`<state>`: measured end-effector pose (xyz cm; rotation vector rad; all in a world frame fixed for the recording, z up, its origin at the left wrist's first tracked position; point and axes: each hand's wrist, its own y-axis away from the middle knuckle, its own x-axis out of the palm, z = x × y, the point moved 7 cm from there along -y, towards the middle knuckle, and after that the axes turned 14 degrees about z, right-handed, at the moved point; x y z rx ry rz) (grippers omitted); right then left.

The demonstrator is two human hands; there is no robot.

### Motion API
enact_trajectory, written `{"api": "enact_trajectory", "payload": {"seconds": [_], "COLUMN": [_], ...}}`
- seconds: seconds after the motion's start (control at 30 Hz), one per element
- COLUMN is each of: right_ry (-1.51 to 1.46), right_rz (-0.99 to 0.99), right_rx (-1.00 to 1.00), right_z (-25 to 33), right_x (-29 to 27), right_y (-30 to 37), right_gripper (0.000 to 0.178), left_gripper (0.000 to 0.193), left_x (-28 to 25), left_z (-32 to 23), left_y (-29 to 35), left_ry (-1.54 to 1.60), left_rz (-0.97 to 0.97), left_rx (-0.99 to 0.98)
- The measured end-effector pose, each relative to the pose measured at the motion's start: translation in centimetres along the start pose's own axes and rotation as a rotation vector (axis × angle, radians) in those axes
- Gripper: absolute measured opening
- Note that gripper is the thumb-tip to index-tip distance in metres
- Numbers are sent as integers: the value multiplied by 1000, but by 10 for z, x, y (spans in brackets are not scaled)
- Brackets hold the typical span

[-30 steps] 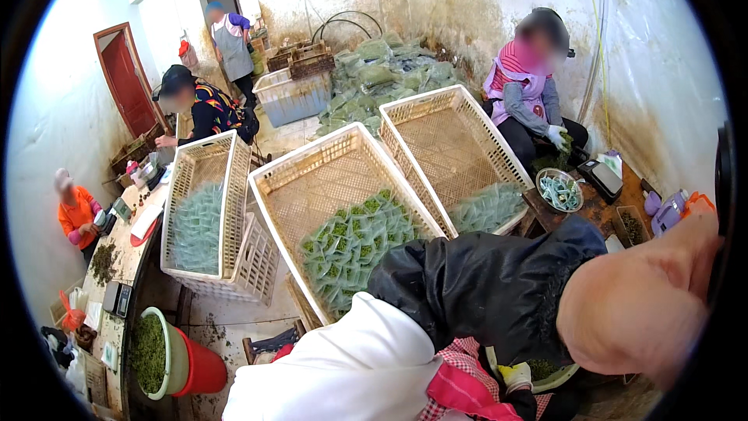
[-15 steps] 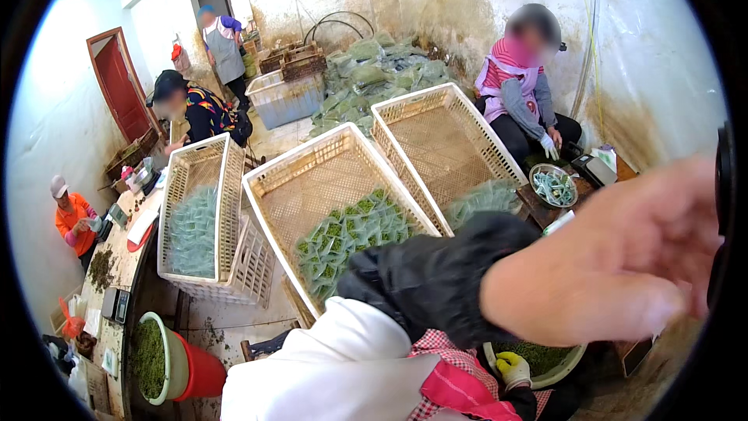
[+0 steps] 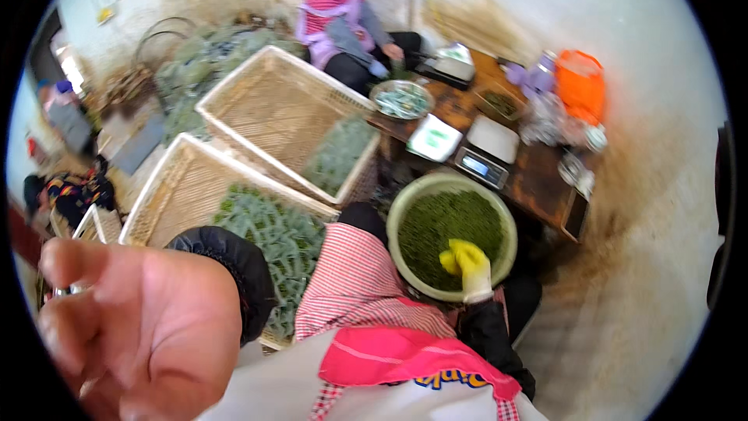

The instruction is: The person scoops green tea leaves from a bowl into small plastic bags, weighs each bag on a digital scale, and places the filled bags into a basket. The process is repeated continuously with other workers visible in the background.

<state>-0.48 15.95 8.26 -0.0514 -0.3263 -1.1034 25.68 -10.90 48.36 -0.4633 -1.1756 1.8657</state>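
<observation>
My left hand [image 3: 156, 323], bare and close to the camera, is raised at the lower left with its fingers apart and holding nothing. A black cuff [image 3: 234, 269] covers its wrist. In a yellow and white glove, my right hand [image 3: 469, 265] rests over a round pale green tub [image 3: 510, 238] between my knees. Its fingers are curled together at the loose green leaves [image 3: 440, 218] in the tub; what they hold, if anything, is hidden. A red-checked cloth [image 3: 347, 281] and a pink-edged apron [image 3: 405, 355] lie over my lap.
Two cream plastic crates [image 3: 160, 179] [image 3: 269, 62] hold small clear packets. Right of them, a wooden table [image 3: 538, 191] carries a digital scale [image 3: 487, 160], a bowl of packets [image 3: 401, 100] and an orange bag [image 3: 580, 86]. A co-worker [image 3: 343, 23] sits behind it.
The view has swung to the right, bringing the tub and table into fuller view. My left hand has gone from the picture's right edge to its lower left. My right hand stays at the tub.
</observation>
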Motion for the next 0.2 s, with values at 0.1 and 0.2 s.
{"api": "enact_trajectory", "payload": {"seconds": [0.1, 0.2], "right_ry": [-52, 499], "right_rz": [31, -232], "right_rx": [-375, -772], "right_z": [109, 248], "right_x": [24, 34], "right_y": [25, 94], "right_gripper": [32, 40], "left_gripper": [28, 34], "left_x": [34, 76], "left_z": [9, 7], "left_y": [68, 153], "left_ry": [55, 72], "left_rz": [188, 654], "left_rx": [-297, -762]}}
